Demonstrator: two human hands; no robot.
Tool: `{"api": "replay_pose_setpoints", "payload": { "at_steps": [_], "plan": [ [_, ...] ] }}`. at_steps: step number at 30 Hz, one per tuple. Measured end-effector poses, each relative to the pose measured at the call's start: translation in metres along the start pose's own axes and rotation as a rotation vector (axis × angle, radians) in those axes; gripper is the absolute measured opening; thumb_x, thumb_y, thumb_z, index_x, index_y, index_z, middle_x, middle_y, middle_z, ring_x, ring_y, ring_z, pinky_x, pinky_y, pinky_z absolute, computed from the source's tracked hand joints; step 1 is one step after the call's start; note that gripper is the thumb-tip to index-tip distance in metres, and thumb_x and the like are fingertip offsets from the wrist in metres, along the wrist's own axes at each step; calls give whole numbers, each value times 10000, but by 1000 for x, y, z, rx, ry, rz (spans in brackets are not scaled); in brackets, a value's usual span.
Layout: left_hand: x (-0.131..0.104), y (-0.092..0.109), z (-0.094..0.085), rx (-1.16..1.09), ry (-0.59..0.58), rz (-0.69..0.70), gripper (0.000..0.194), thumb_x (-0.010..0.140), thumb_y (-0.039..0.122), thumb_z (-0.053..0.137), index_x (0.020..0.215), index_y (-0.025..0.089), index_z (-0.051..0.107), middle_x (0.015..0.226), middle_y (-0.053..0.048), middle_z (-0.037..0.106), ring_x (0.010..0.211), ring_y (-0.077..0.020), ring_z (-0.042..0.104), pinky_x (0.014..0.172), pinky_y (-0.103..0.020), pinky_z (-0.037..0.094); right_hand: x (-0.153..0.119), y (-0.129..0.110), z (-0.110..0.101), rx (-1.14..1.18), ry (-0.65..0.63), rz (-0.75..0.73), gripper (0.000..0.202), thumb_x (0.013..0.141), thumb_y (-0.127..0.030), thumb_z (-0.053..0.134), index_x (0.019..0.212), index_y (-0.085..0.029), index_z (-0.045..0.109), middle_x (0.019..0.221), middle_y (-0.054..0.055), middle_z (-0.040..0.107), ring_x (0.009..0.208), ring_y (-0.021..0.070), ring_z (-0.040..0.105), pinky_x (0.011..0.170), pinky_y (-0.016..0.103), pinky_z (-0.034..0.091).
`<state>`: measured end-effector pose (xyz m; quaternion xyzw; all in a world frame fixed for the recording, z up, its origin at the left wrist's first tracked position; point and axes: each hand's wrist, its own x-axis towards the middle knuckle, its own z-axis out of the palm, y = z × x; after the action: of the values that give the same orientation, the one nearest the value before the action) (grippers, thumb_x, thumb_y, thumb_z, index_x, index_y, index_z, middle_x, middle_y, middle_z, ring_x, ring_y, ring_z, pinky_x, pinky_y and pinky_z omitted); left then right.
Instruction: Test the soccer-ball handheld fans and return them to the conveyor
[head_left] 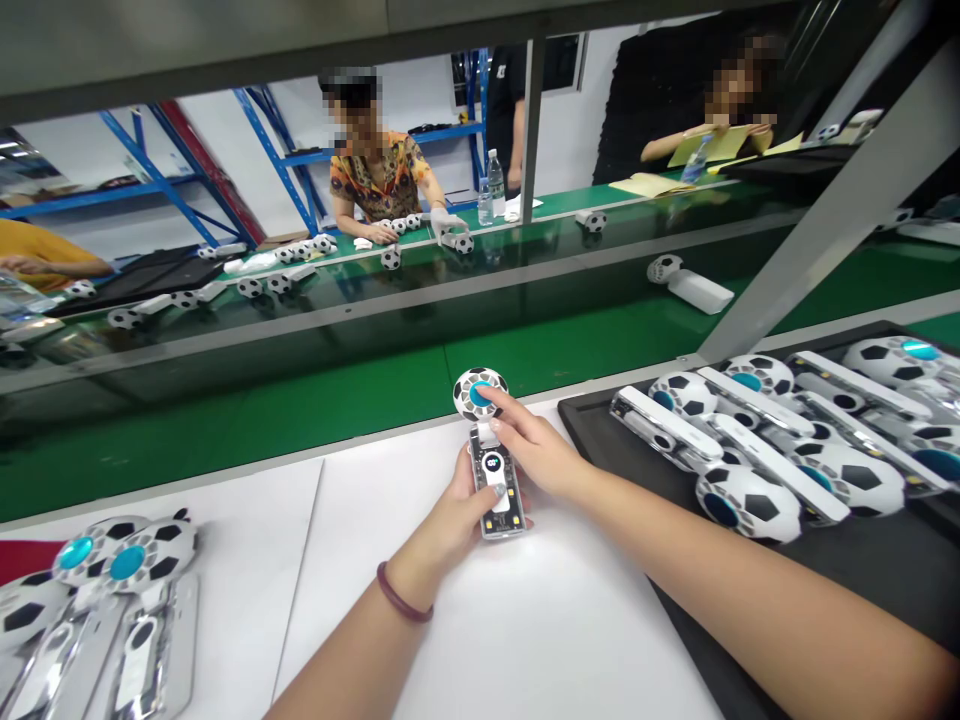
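Note:
A handheld fan [491, 505] stands nearly upright before me, its head patterned like a soccer ball with a blue centre. The see-through handle bears a lit round display that seems to read 100. My left hand [466, 508] is closed around this handle, thumb on the front below the display. My right hand [536, 448] is at the fan's head and neck, one fingertip on the blue centre and another finger by the neck. Its remaining fingers are partly hidden.
Several similar fans lie in a black tray [600, 440] on the right. More fans [154, 560] rest at the left on the white table [360, 600]. Beyond runs a green conveyor [337, 400] with a metal post [810, 200]. Co-workers sit across it, one wearing a patterned shirt [382, 180].

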<state>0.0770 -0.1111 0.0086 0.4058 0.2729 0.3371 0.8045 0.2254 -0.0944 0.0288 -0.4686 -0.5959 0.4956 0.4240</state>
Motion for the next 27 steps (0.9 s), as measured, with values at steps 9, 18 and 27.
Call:
{"api": "replay_pose_setpoints", "payload": {
  "at_steps": [9, 18, 27],
  "plan": [
    [-2, 4, 5, 21, 42, -22, 655, 721, 289, 665, 1230, 284, 253, 934, -36, 539, 759, -219, 615, 682, -455, 524, 0, 2, 0, 1, 7, -4, 458, 885, -369, 401, 1338, -327, 345, 786, 10, 569, 537, 115, 514, 453, 216, 427],
    [-2, 3, 5, 34, 62, 5, 717, 720, 336, 667, 1274, 267, 216, 844, -34, 568, 737, -207, 609, 657, -385, 517, -1, -2, 5, 81, 28, -5, 671, 837, -303, 498, 1402, -358, 139, 1041, 26, 596, 727, 146, 596, 659, 283, 500],
    [-1, -12, -1, -115, -197, 29, 721, 665, 321, 710, 1240, 266, 280, 956, -82, 581, 708, -210, 630, 597, -358, 500, 2, -19, 0, 568, -209, 364, 479, 718, -368, 622, 1147, -178, 525, 989, 95, 632, 646, 170, 607, 511, 263, 463]
  ]
}}
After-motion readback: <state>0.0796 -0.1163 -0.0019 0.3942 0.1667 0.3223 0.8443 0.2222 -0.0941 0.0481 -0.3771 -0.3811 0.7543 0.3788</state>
